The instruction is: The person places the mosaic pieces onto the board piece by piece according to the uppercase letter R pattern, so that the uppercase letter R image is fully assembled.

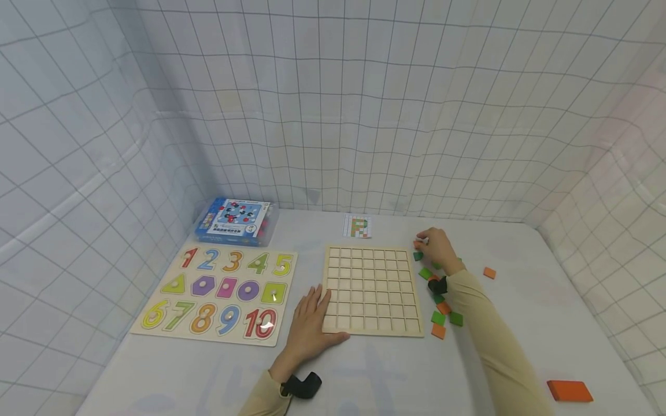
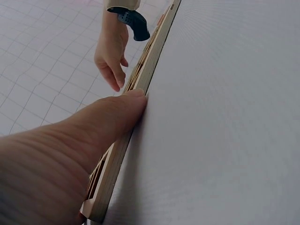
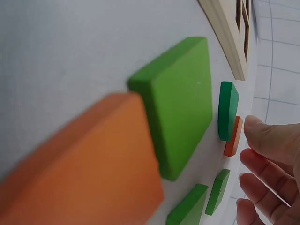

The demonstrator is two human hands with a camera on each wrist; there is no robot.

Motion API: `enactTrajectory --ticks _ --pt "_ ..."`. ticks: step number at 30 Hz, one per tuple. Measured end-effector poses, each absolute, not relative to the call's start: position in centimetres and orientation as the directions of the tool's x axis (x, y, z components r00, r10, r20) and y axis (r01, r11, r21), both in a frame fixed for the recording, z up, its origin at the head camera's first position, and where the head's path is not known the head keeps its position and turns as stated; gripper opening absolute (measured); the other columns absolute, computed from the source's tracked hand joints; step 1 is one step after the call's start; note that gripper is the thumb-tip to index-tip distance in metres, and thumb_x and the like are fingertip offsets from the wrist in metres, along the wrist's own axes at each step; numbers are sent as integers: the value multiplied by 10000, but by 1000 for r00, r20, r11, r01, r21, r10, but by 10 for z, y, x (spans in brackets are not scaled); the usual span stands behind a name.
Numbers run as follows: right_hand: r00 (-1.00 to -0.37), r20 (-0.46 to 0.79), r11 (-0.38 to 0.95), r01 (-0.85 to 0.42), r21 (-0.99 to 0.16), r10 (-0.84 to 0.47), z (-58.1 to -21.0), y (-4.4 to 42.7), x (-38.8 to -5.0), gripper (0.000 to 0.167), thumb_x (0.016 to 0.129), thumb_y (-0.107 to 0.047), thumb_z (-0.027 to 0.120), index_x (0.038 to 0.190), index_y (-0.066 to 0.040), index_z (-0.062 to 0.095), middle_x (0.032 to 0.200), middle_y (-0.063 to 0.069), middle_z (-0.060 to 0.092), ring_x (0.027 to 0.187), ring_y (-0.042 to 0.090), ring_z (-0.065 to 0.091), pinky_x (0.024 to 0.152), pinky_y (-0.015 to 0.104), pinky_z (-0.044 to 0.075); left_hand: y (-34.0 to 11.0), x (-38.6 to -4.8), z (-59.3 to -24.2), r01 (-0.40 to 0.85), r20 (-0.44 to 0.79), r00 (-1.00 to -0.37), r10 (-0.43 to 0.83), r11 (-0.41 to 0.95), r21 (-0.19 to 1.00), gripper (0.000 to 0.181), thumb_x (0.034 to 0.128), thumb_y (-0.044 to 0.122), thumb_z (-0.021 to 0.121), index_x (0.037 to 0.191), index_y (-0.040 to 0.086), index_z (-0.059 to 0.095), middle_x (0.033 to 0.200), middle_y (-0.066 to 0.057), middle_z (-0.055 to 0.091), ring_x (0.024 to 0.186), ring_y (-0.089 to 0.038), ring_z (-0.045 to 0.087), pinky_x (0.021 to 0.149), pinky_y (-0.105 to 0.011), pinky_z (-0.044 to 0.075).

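Note:
My left hand (image 1: pixel 308 328) rests at the near left corner of a wooden grid board (image 1: pixel 372 334), fingers spread along its left side. In the left wrist view, the thumb (image 2: pixel 110 112) presses against the board's front edge (image 2: pixel 152 61). Beyond the board's far right corner, my right hand (image 1: pixel 436 247) reaches down with bent fingers. The right wrist view shows its thumb and fingertips (image 3: pixel 255 164) beside an orange square tile (image 3: pixel 233 137), with nothing visibly pinched. A dark green tile (image 3: pixel 227 110) lies partly in front of that orange one.
Several green tiles (image 1: pixel 438 318) and orange tiles (image 1: pixel 438 331) lie along the board's right side. A number puzzle (image 1: pixel 218 297) and a boxed set (image 1: pixel 234 222) are at left. Behind the board lies a pattern card (image 1: pixel 358 226). An orange block (image 1: pixel 569 391) sits front right.

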State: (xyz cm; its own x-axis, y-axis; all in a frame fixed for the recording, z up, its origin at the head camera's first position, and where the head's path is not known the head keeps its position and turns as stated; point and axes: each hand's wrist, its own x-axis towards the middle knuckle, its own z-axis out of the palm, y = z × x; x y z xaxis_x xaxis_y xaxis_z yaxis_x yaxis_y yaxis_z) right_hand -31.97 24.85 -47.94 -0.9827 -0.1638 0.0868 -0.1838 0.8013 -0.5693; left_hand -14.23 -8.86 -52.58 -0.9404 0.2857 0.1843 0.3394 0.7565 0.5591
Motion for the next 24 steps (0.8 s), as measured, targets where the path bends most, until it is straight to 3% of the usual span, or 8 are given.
enactTrajectory --ticks 15,24 --pt "-979 74 850 -200 -488 -188 -485 252 -323 241 877 -91 678 1049 78 676 1057 238 588 985 388 498 795 470 465 -90 -142 -527 352 190 -936 297 759 547 1005 723 545 740 1457 -6 331 1510 -213 243 1406 -363 124 1108 -523 106" --pt "-978 75 831 -207 -517 -197 -483 253 -324 220 855 -68 692 1022 20 581 1006 213 604 945 375 558 773 481 474 -90 -142 -528 357 197 -934 298 765 536 996 727 538 741 1456 -5 334 1509 -210 248 1405 -358 130 1110 -514 109"
